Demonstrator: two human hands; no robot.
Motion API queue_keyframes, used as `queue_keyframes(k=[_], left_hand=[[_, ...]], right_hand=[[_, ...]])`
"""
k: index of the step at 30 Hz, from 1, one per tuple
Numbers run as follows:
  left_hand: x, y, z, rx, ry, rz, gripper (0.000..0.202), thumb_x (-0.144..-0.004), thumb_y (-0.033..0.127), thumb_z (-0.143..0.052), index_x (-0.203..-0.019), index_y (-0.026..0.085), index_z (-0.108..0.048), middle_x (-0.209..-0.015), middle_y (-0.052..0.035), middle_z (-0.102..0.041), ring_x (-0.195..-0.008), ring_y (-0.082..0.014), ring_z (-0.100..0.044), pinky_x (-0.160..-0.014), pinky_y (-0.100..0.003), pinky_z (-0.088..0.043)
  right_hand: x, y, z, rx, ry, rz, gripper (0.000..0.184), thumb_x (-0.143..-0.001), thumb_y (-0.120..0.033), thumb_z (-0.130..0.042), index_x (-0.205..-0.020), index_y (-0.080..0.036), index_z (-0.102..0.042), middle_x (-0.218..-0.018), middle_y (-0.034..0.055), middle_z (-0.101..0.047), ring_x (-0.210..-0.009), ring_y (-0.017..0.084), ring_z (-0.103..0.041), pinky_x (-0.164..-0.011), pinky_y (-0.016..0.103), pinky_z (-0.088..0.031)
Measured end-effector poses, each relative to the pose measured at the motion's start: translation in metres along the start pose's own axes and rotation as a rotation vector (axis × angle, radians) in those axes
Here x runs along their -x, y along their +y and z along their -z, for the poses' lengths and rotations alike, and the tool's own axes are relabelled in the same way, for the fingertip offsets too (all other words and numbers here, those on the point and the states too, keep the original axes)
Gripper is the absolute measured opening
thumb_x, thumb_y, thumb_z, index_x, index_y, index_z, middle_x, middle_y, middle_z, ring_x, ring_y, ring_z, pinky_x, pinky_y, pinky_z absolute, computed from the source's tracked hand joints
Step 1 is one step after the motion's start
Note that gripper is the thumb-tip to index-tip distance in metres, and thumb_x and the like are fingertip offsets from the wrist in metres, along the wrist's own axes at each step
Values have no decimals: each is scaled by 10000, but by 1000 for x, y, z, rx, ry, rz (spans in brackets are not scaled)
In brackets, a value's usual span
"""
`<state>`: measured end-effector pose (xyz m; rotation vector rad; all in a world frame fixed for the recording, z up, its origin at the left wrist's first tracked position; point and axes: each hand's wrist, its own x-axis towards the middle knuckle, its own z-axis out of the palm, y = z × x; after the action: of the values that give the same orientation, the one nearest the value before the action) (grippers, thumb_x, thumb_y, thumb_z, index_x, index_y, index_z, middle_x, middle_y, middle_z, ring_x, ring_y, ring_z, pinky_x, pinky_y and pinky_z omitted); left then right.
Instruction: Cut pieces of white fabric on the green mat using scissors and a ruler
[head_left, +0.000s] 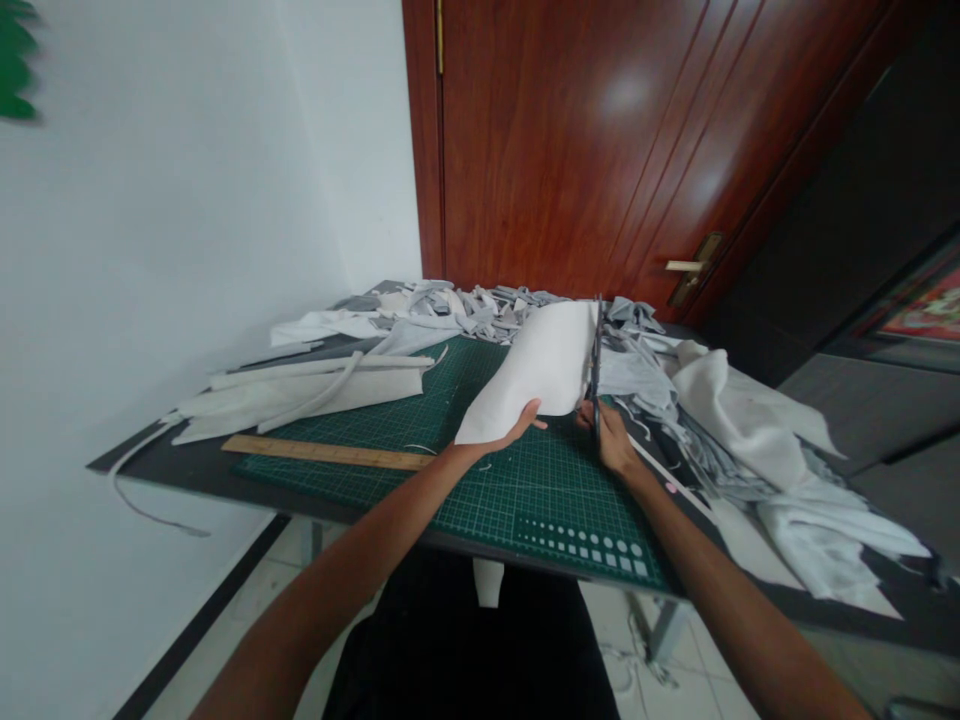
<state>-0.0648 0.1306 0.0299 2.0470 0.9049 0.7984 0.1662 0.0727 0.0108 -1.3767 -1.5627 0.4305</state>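
Observation:
A sheet of white fabric [536, 360] stands curled up from the green cutting mat [540, 500]. My left hand [517, 428] holds its near edge, with the fingers spread beneath it. My right hand [609, 440] grips a pair of dark scissors [596, 370], whose long blades stand nearly upright along the sheet's right edge. The blades touch that edge, and the cloth hides part of their far side. A wooden ruler [326, 452] lies on the mat to the left of my left hand.
Heaps of grey and white fabric scraps [465, 312] cover the back of the dark table [172, 465]. Long white strips lie at the left, and a large white cloth pile [795, 500] spreads at the right. A wooden door [570, 150] stands behind; a white wall [172, 250] runs along the left.

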Motion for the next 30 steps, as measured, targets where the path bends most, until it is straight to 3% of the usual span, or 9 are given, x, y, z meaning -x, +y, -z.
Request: queue_keyframes(k=[23, 30], left_hand=[[-4, -11, -18, 52, -60, -29, 495, -984, 606, -486, -893, 263, -832, -1116, 57, -789, -1170, -204, -679, -1193, -280, -396], [-4, -10, -12, 50, -46, -55, 431, -971, 569, -538, -899, 262, -831, -1049, 52, -800, -1095, -199, -708, -1149, -300, -456]], right_hand=[[4, -8, 0, -53, -47, 54, 641, -928, -806, -328, -629, -246, -423, -654, 7, -467, -621, 185, -436, -615, 354, -373], [4, -5, -2, -50, -23, 53, 649, -926, -807, -344, -631, -238, -443, -637, 0, -465, -618, 172, -418, -608, 337, -349]])
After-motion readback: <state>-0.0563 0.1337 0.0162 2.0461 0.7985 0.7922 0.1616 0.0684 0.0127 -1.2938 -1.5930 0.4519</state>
